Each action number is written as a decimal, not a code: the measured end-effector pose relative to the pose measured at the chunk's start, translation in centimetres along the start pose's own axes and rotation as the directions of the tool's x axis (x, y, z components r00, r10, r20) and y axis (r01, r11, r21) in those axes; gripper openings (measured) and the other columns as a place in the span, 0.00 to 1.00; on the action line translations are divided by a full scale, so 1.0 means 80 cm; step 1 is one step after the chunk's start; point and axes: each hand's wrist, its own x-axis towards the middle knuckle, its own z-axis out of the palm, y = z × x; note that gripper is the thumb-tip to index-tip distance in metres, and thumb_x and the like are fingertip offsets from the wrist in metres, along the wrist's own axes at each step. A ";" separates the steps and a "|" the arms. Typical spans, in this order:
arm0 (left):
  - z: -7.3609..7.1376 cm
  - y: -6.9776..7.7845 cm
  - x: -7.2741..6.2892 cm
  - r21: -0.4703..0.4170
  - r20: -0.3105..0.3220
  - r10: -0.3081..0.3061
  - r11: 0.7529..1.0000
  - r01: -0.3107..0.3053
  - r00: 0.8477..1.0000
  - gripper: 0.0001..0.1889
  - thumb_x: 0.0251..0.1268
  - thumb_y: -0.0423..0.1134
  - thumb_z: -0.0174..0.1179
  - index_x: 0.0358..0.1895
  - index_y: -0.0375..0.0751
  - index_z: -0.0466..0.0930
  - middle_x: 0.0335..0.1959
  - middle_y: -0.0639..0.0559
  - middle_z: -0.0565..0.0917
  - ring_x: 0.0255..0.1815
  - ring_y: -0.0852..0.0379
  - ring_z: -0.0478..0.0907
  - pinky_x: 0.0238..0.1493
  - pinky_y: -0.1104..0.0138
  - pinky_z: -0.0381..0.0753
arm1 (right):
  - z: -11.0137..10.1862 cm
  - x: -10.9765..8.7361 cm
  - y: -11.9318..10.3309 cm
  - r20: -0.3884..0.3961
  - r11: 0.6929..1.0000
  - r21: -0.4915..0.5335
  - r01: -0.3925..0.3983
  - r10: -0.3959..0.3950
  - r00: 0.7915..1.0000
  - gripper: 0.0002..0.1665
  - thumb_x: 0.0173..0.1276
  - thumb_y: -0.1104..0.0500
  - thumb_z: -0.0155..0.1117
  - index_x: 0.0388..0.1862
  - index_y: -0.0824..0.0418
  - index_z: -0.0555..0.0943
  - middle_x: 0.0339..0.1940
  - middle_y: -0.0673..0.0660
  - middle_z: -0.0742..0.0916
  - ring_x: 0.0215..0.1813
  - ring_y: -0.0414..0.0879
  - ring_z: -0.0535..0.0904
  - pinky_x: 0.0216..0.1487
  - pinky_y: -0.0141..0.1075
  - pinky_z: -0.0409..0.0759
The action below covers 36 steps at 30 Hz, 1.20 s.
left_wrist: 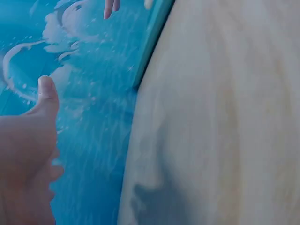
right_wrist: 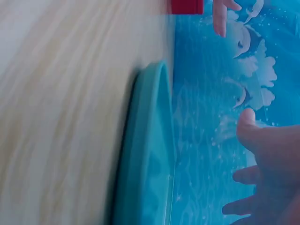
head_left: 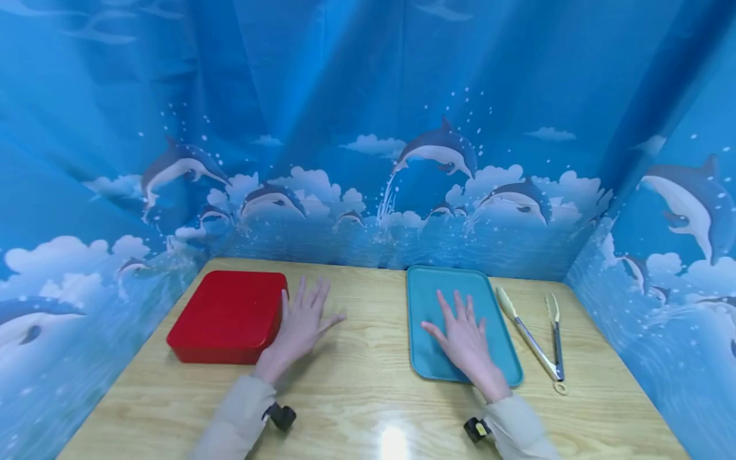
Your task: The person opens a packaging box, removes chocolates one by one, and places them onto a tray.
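Observation:
My left hand is spread with straight fingers beside the right edge of a red box, holding nothing. Its thumb points up in the left wrist view, and a shadow falls on the wood below. Fingers spread as well, my right hand is held over a teal tray with a raised rim. In the right wrist view that hand shows above the tray's level, with a gap between them. A pair of tongs with pale tips lies spread apart to the right of the tray.
Both hands are above a light wooden table. A blue curtain printed with dolphins and clouds closes off the back and both sides. The red box stands at the table's left, near its back edge.

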 end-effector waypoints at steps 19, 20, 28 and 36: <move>-0.111 -0.120 -0.033 -0.251 -0.117 -0.212 0.952 0.177 0.970 0.43 0.75 0.51 0.58 0.82 0.39 0.47 0.77 0.30 0.59 0.74 0.28 0.58 0.66 0.32 0.65 | 0.054 0.040 -0.147 -0.064 0.768 0.621 0.156 -0.148 0.987 0.34 0.79 0.50 0.58 0.78 0.62 0.66 0.75 0.65 0.73 0.68 0.62 0.76 0.62 0.53 0.79; -0.116 -0.128 -0.037 -0.249 -0.123 -0.221 0.951 0.185 0.968 0.42 0.76 0.52 0.57 0.82 0.38 0.47 0.77 0.29 0.59 0.74 0.27 0.58 0.65 0.32 0.65 | 0.059 0.042 -0.154 -0.047 0.731 0.664 0.157 -0.168 0.985 0.34 0.79 0.51 0.58 0.77 0.63 0.66 0.75 0.65 0.72 0.68 0.62 0.76 0.62 0.51 0.79; -0.140 -0.190 -0.063 -0.303 -0.068 -0.270 0.923 0.238 0.960 0.38 0.83 0.55 0.40 0.79 0.27 0.47 0.73 0.21 0.60 0.70 0.21 0.60 0.65 0.31 0.62 | 0.094 0.051 -0.211 0.074 0.492 0.869 0.054 -0.236 0.969 0.31 0.79 0.58 0.57 0.76 0.69 0.66 0.74 0.67 0.73 0.64 0.62 0.79 0.61 0.47 0.80; -0.141 -0.225 -0.083 -0.339 0.099 -0.286 0.891 0.302 0.953 0.35 0.85 0.53 0.36 0.73 0.21 0.60 0.64 0.20 0.71 0.61 0.24 0.71 0.57 0.36 0.75 | 0.117 0.056 -0.249 0.210 0.263 0.953 -0.153 -0.204 0.956 0.27 0.76 0.67 0.56 0.71 0.77 0.69 0.69 0.73 0.76 0.64 0.68 0.77 0.61 0.55 0.79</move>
